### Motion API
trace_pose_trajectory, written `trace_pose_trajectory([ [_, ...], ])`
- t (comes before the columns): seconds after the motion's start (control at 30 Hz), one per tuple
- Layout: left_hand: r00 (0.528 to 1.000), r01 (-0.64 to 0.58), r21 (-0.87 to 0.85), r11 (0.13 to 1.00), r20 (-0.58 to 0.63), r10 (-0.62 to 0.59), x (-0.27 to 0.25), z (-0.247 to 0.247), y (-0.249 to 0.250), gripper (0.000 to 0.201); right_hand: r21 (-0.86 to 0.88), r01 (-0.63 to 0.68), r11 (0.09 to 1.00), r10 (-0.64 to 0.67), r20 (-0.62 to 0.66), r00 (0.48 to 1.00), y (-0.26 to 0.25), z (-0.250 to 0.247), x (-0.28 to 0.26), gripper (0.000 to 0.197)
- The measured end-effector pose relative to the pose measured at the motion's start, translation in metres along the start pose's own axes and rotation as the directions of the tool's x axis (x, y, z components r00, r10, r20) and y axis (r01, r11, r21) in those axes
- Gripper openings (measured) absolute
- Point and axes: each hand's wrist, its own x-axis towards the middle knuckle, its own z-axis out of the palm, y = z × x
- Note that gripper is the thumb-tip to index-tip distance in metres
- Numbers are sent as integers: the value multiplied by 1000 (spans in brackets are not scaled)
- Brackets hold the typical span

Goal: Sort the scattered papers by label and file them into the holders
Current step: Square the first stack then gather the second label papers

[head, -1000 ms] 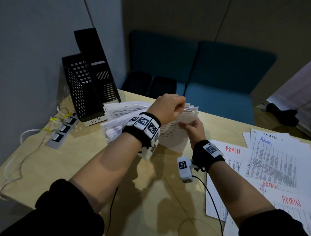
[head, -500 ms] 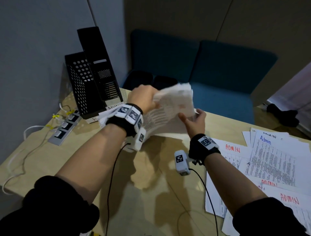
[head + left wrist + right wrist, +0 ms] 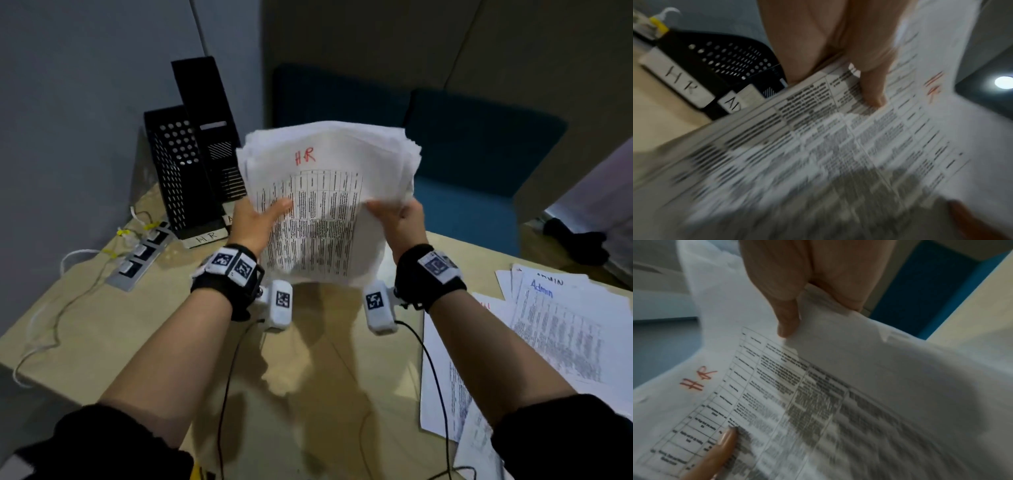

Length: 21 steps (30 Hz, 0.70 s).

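A thick stack of HR papers (image 3: pixel 325 192) stands nearly upright above the table, its top sheet marked "HR" in red over a printed table. My left hand (image 3: pixel 263 219) grips the stack's left edge, thumb across the front; my right hand (image 3: pixel 397 216) grips the right edge. The left wrist view shows the HR papers (image 3: pixel 838 146) under my left hand (image 3: pixel 865 78). In the right wrist view the HR papers (image 3: pixel 818 394) are pinched by my right hand (image 3: pixel 797 308). Two black holders stand at the back left: the HR holder (image 3: pixel 178 178) and a taller holder (image 3: pixel 209 126) behind it.
Admin-labelled sheets (image 3: pixel 555 329) lie spread on the table at the right. A power strip (image 3: pixel 140 255) with white cables sits left of the holders. Blue seats (image 3: pixel 462 164) stand beyond the table's far edge. Wrist-camera cables trail over the wooden table (image 3: pixel 325 377).
The stack has been lifted off the table and turned upright to face me. My left hand went from on top of it to its left edge; my right hand now holds the right edge.
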Motion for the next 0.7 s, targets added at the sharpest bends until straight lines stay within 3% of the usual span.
trace_pose_trajectory([
  [0.1, 997, -55, -51, 997, -51, 52, -13, 1, -14, 37, 42, -25, 999, 24, 12, 1000, 9, 5, -17, 19],
  [0.2, 998, 39, -98, 994, -44, -43, -20, 0, -27, 42, 78, -74, 994, 71, 48, 996, 24, 4, -29, 41],
  [0.3, 995, 82, -161, 983, -36, -89, -18, -7, -28, 57, 204, -90, 975, 95, -10, 995, 22, 4, -32, 50],
  [0.47, 997, 79, -207, 975, -7, -82, -4, -21, -15, 40, 284, -69, 956, 78, -19, 997, -3, 9, -22, 33],
  [0.7, 998, 37, -227, 973, -40, -48, 1, -23, -6, 39, 363, -17, 932, 16, 6, 1000, -18, 19, -19, 39],
])
